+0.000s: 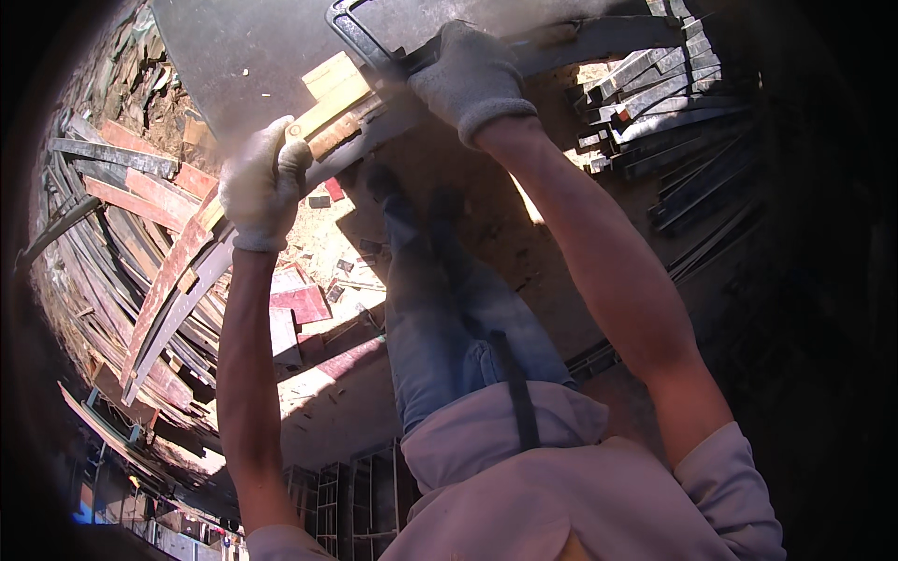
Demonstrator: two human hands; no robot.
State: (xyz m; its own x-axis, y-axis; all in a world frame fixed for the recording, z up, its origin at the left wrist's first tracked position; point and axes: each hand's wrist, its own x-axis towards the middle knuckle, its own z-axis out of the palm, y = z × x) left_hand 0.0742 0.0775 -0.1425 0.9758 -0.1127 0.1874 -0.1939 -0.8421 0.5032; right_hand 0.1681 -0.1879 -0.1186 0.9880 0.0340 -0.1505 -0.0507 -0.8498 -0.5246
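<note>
My left hand (267,182), in a pale work glove, is closed round a long wooden strip (337,110). The strip lies along the near edge of a dark flat tabletop (253,65), with short light-coloured wood pieces (329,75) against it. Its lower left end runs past my hand over the wood pile. My right hand (472,79), also gloved, is closed at the tabletop edge beside a black metal loop (360,33). What its fingers grip is hidden. A long grey board (599,42) stretches right from it.
Heaped boards and slats (140,234) fill the left side. Stacked dark strips (664,84) lie at the right. Red and dark offcuts (304,304) litter the sunlit ground near my legs. Dark metal frames (351,496) stand at the lower edge.
</note>
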